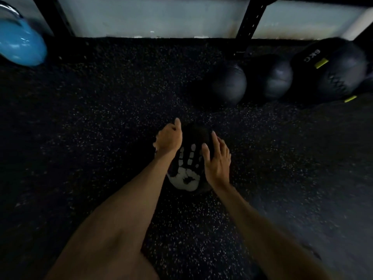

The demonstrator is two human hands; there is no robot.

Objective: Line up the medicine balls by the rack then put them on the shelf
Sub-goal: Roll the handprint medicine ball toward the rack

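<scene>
A black medicine ball with a white handprint [188, 170] lies on the speckled rubber floor in the middle of the view. My left hand [169, 139] rests on its far left side with fingers curled over the top. My right hand [217, 160] lies on its right side, fingers spread. Three more dark medicine balls stand in a row at the upper right by the rack: a plain one [228, 85], a second plain one [276, 79], and a bigger one with yellow tabs [333, 71].
Black rack uprights [253, 19] stand along the white wall at the back. A blue kettlebell [20, 45] sits at the far left by another upright. Dark rubber floor [101, 118] spreads between the kettlebell and the row of balls.
</scene>
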